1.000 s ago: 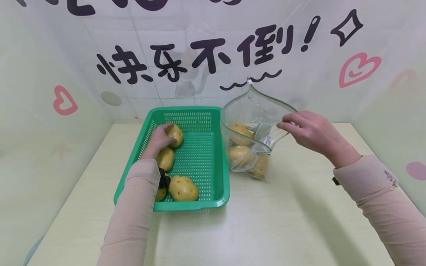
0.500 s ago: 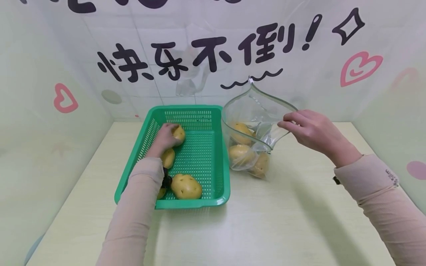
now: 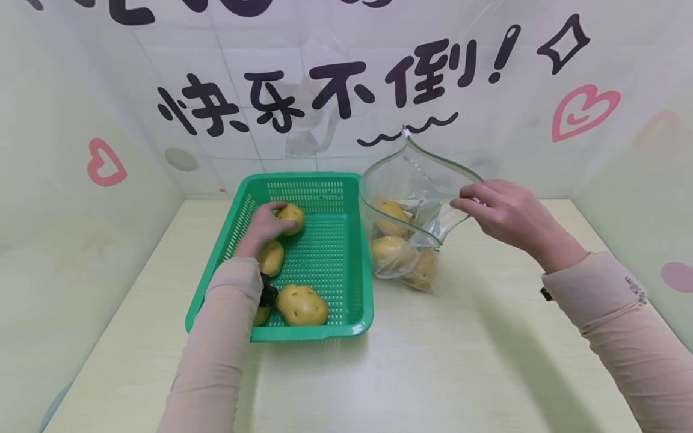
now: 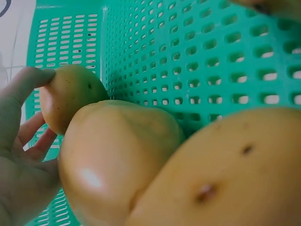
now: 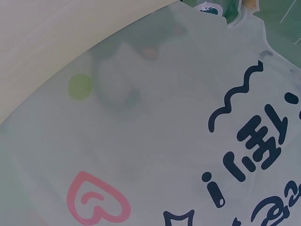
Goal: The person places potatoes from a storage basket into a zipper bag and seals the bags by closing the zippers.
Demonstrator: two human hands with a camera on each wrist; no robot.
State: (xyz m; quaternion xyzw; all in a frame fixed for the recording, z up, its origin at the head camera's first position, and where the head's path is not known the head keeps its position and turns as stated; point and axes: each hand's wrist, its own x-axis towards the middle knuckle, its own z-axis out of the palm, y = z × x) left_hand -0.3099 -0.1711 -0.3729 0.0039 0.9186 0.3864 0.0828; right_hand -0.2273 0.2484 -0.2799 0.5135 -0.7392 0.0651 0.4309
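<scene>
My left hand (image 3: 263, 228) is inside the green plastic basket (image 3: 353, 331), its thumb and fingers round a potato (image 3: 293, 220) near the back left corner. In the left wrist view, that potato (image 4: 71, 96) sits between thumb and fingers, just beyond a second potato (image 4: 117, 150). With thumb and fingertips, my right hand (image 3: 511, 210) pinches the rim of a clear zip bag (image 3: 433, 225). The bag's mouth gapes wide, and several potatoes (image 3: 392, 249) lie inside it. The right wrist view shows neither the hand nor its grip.
Other potatoes lie in the basket, one at its front (image 3: 303, 305) and one partly behind my left wrist (image 3: 271, 258). Basket and bag stand side by side on a pale tabletop (image 3: 433, 361). A printed hanging (image 3: 346, 144) closes off the back.
My left hand and the potato in it have shifted slightly right within the basket. The front potato has also edged right. My right hand keeps holding the bag's rim in place.
</scene>
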